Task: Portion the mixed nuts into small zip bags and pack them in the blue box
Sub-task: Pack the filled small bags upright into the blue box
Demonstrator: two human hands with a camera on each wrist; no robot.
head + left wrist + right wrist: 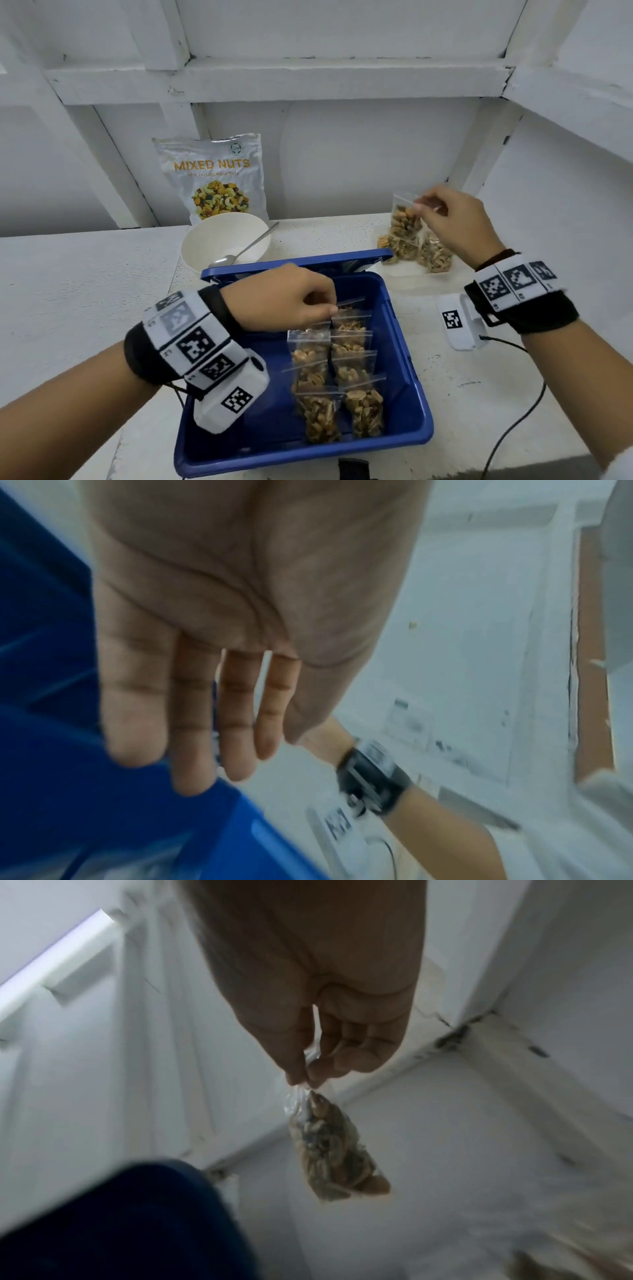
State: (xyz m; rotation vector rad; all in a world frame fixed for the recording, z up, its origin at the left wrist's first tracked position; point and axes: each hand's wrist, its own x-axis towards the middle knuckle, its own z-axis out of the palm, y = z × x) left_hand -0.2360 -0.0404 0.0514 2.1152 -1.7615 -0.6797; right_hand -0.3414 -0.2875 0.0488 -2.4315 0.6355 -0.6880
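Note:
The blue box (411,359) stands open in front of me, its lid (298,263) leaning at the back. Several filled zip bags (335,377) lie in two rows inside it. My left hand (329,308) hovers over the rear bags; in the left wrist view its fingers (205,750) are straight and hold nothing. At the back right my right hand (423,204) pinches the top of one filled nut bag (406,219), which hangs free (332,1148) below thumb and fingertip. More filled bags (431,255) lie on the table under it.
A mixed nuts pouch (215,178) leans on the back wall. A white bowl (222,240) with a spoon (246,250) sits behind the box lid. A black cable (513,428) runs over the table at the right. White walls close in behind and to the right.

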